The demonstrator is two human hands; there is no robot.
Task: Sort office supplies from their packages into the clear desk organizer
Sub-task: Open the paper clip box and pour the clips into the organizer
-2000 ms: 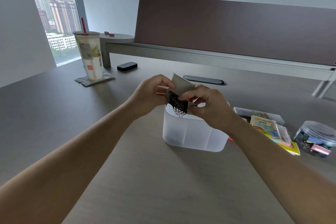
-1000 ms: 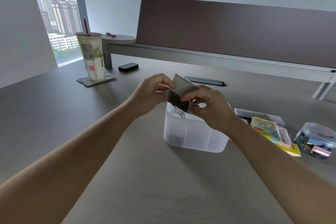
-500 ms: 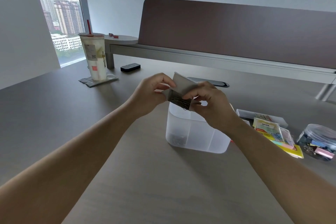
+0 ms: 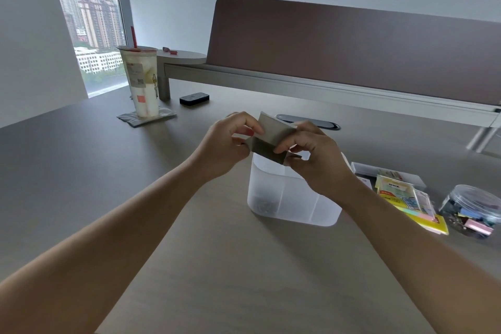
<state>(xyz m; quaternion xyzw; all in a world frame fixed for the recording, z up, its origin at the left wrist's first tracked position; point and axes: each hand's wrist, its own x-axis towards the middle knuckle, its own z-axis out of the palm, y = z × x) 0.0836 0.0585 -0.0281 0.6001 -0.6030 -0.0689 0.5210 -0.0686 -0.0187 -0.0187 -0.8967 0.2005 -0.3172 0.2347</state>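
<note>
A small grey cardboard box (image 4: 272, 138) is tilted, mouth down, over the clear desk organizer (image 4: 292, 198). My left hand (image 4: 227, 144) pinches its left end and my right hand (image 4: 314, 157) grips its right side. Nothing hangs from the box mouth now. A heap of dark paper clips (image 4: 264, 205) lies at the bottom of the organizer's left compartment, seen through the frosted wall. The other compartments look empty from here.
Right of the organizer lie sticky-note packs (image 4: 404, 198), a flat white box (image 4: 387, 173) and a clear round tub of binder clips (image 4: 474, 209). A tall drink cup with a red straw (image 4: 142, 81) and a black remote (image 4: 194, 98) stand far left. A brown divider panel (image 4: 352, 46) runs behind.
The clump of paper clips that hung from the box has dropped into the organizer's left compartment. Both hands kept their hold on the box and shifted slightly right.
</note>
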